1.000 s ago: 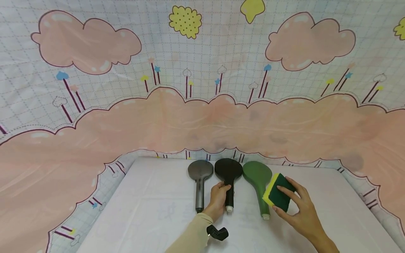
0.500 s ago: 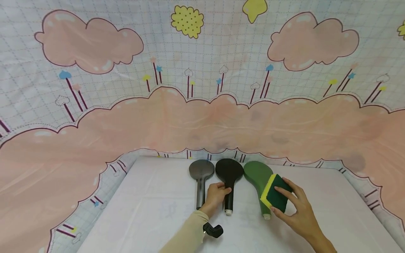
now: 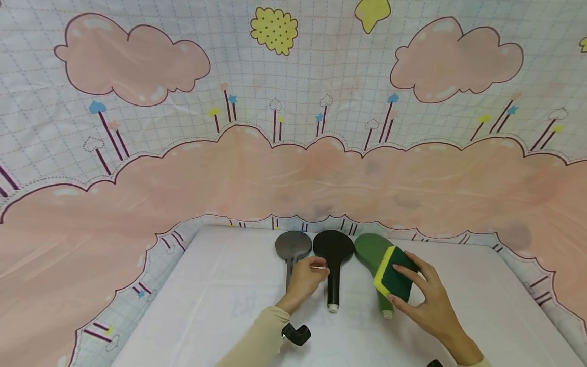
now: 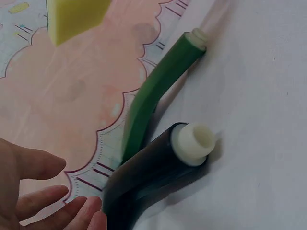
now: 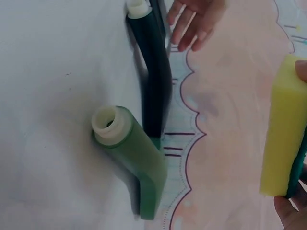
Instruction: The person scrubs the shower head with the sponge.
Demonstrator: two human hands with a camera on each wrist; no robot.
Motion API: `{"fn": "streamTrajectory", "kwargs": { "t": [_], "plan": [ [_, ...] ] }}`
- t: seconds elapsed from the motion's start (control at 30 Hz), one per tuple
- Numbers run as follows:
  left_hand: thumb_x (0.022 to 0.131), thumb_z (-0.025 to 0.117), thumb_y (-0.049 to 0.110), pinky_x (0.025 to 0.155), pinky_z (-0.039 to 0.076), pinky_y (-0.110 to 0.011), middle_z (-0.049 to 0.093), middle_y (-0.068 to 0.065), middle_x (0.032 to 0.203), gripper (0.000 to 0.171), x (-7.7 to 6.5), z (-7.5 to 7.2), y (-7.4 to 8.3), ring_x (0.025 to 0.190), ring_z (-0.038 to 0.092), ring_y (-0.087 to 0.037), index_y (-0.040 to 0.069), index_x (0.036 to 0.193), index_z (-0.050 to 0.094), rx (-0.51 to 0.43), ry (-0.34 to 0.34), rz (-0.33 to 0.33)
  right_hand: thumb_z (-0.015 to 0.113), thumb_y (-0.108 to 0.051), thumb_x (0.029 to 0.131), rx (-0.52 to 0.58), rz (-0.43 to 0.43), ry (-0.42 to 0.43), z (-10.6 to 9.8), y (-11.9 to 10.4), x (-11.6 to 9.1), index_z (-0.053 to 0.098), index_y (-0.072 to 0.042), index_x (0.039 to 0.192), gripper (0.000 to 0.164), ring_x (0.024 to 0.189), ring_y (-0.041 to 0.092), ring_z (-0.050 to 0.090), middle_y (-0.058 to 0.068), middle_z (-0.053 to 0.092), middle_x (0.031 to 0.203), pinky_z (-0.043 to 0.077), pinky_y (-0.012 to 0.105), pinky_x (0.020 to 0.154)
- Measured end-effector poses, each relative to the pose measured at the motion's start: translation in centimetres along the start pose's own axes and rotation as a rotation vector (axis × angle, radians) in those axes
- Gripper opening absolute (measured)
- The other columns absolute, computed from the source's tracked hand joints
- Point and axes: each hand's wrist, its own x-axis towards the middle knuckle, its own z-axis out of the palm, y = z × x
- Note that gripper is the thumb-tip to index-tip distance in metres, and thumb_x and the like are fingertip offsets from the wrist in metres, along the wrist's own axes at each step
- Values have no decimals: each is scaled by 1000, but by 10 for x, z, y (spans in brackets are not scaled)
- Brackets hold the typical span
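A rectangular sponge, yellow foam backed with dark green scouring pad, is pinched between thumb and fingers in the right hand's grip. From the head view it stands in front of a matt green plastic shower head and hides part of its handle. The left hand's grip is wide, thumb and fingers apart, and covers part of the handle of a grey round-faced shower head; its fingertips are near a black round-faced shower head, though whether they touch it I cannot tell. The three shower heads lie in a row on the white table, black in the middle. A pink-and-white cloud-printed cloth rises behind.
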Motion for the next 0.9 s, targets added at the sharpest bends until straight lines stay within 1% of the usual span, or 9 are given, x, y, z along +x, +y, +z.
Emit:
{"fn": "streamTrajectory", "kwargs": {
  "t": [0.07, 0.23, 0.33, 0.5, 0.6, 0.63, 0.73, 0.8, 0.9],
  "plan": [
    [84, 72, 8, 67, 55, -25, 73, -15, 106, 27, -2, -8, 2, 90, 73, -24, -2, 109, 69, 11, -1, 32, 92, -15, 60, 0, 5, -1, 1, -1, 1, 67, -21, 124, 69, 137, 4, 32, 14, 45, 148, 22, -1, 99],
    [86, 70, 10, 77, 56, -30, 73, -14, 106, 27, -5, -28, 3, 95, 71, -24, 2, 111, 70, 66, 23, 75, 92, -17, 61, -4, 12, -13, 3, -3, 4, 67, -22, 124, 68, 137, 5, 32, 12, 45, 149, 24, 0, 98],
    [87, 70, 11, 79, 55, -31, 73, -14, 106, 26, -6, -39, 1, 95, 70, -24, 5, 111, 70, 81, 39, 78, 92, -17, 61, -9, 7, -19, 4, -5, 7, 67, -22, 125, 69, 137, 6, 32, 12, 44, 149, 25, 2, 98],
    [88, 70, 12, 79, 53, -30, 71, -14, 110, 27, -7, -54, -7, 97, 68, -23, 6, 114, 68, 101, 55, 56, 93, -17, 61, 2, 2, -15, 7, -7, 12, 67, -22, 125, 70, 137, 6, 33, 11, 45, 149, 27, 3, 98],
    [87, 69, 11, 82, 52, -33, 71, -16, 111, 28, -6, -60, -13, 98, 67, -25, 4, 114, 68, 110, 67, 51, 93, -15, 60, 20, -15, 1, 11, -9, 15, 67, -21, 124, 69, 135, 11, 37, 12, 46, 148, 29, 3, 96],
    [86, 70, 11, 82, 52, -33, 70, -16, 111, 28, -6, -61, -16, 98, 67, -25, 3, 114, 68, 112, 71, 51, 92, -15, 60, 23, -16, 3, 11, -11, 16, 68, -21, 123, 68, 134, 13, 39, 12, 46, 148, 31, 5, 96],
    [84, 70, 7, 83, 53, -37, 69, -18, 110, 30, -6, -64, -23, 99, 66, -29, -1, 113, 66, 124, 84, 49, 92, -15, 60, 50, -26, 11, 15, -13, 18, 68, -21, 123, 68, 132, 17, 41, 11, 46, 148, 31, 4, 96],
    [83, 71, 6, 83, 54, -39, 68, -19, 112, 33, -6, -65, -27, 100, 66, -31, -2, 114, 64, 127, 87, 35, 92, -15, 60, 62, -31, 11, 17, -15, 19, 68, -21, 124, 69, 131, 16, 41, 11, 46, 149, 31, 3, 96],
    [81, 72, 8, 84, 55, -43, 65, -21, 117, 39, -6, -66, -31, 104, 65, -35, -2, 118, 61, 129, 84, -13, 92, -16, 60, 76, -43, 8, 19, -15, 19, 67, -21, 124, 69, 132, 12, 40, 10, 46, 149, 30, 3, 97]
  ]
}}
